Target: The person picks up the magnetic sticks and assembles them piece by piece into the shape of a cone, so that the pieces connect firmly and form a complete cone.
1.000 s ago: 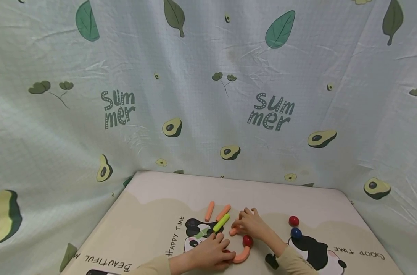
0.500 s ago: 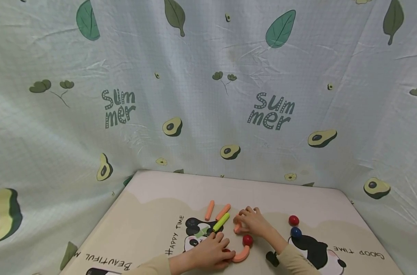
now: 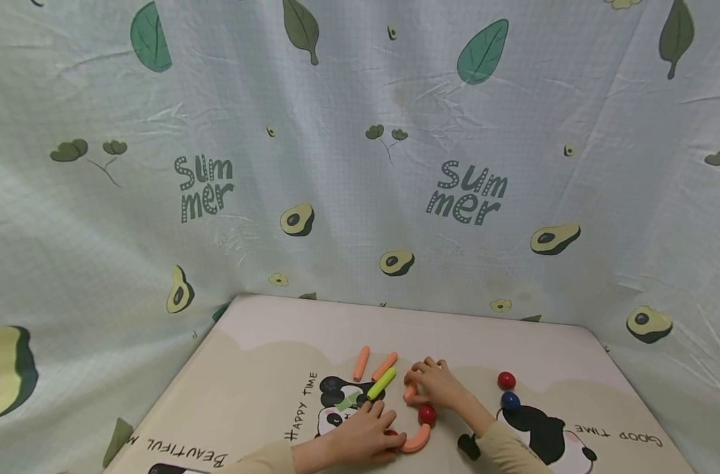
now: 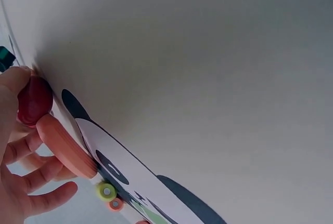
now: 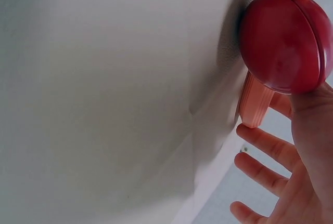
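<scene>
My left hand (image 3: 362, 438) pinches a red ball (image 4: 35, 101), thumb on its side; in the head view the fingers mostly cover it. An orange stick (image 4: 65, 146) touches that ball and runs along beside the curled fingers. From the ball's right side a curved orange stick (image 3: 417, 440) reaches a second red ball (image 3: 427, 415). Just above that one, my right hand (image 3: 437, 386) holds a straight orange stick (image 3: 410, 394) between thumb and finger. In the right wrist view this ribbed stick (image 5: 256, 99) meets the red ball (image 5: 286, 44); the other fingers are spread.
Two orange sticks (image 3: 362, 363) and a yellow-green stick (image 3: 381, 384) lie beyond my left hand. A loose red ball (image 3: 506, 380) and a blue ball (image 3: 510, 400) sit to the right. A printed mat (image 3: 265, 342) covers the table, with a patterned curtain (image 3: 348, 164) behind.
My right hand has shifted slightly right, and the orange stick it holds has turned from nearly level to more upright, above the second red ball. My left hand has stayed put.
</scene>
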A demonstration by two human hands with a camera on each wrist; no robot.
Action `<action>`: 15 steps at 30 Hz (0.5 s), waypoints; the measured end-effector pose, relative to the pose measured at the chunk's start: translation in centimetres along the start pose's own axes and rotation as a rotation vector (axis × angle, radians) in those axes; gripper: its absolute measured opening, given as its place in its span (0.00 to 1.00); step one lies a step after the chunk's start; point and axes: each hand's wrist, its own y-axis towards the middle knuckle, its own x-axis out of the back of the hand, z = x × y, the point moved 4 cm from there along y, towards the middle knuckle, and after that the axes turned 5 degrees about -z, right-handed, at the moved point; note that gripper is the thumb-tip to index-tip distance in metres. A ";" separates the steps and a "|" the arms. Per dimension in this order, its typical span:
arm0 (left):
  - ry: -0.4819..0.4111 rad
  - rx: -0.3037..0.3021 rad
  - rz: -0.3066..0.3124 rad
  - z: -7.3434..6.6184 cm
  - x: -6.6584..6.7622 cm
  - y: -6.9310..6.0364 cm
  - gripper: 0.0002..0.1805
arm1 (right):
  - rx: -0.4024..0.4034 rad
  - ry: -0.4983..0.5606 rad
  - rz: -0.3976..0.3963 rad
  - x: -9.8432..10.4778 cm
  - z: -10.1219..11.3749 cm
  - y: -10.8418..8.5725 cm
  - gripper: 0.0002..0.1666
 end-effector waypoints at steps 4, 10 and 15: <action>0.012 -0.011 0.001 0.0 -0.1 0.0 0.13 | -0.004 0.006 -0.015 0.0 -0.2 -0.2 0.17; 0.061 -0.028 -0.002 0.1 -0.2 -0.1 0.13 | -0.004 0.025 -0.029 0.2 -0.4 -0.8 0.17; 0.047 -0.016 0.025 0.3 -0.2 -0.1 0.13 | -0.002 0.026 -0.043 0.3 -0.6 -1.3 0.18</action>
